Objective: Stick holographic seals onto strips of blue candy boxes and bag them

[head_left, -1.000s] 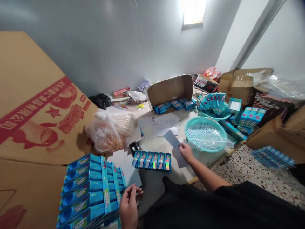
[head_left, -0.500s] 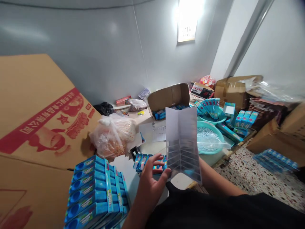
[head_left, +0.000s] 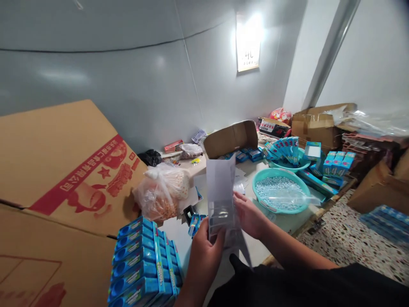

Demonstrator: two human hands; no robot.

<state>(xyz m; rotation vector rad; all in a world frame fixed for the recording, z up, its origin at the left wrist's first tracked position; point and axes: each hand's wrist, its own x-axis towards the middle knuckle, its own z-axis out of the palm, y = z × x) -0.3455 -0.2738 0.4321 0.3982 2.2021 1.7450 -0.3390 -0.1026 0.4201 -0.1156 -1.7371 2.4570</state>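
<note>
A folded translucent plastic sheet (head_left: 221,192) stands upright between my hands, its upper part whitish and its lower part clear. My left hand (head_left: 207,243) grips its lower left edge, with the thumb across the front. On the other side, my right hand (head_left: 251,215) holds the right edge, its fingertips partly behind the plastic. Small blue printed boxes (head_left: 194,225) lie just behind my left hand, mostly hidden by the hand and sheet. To the left of that hand rises a stack of blue boxes (head_left: 143,264) with round marks on their ends.
A turquoise basin (head_left: 255,187) of pale blue beads, with a clear bag across it, stands right; another basin (head_left: 308,164) behind holds blue packets. A large carton (head_left: 79,170) crowds the left. Tied bags (head_left: 162,192) and an open cardboard box (head_left: 230,138) are at the back.
The plastic sheet has turned and folded narrower, shifting slightly left. My right hand has come out from behind it to its right edge. My left hand's spread fingers have closed on it.
</note>
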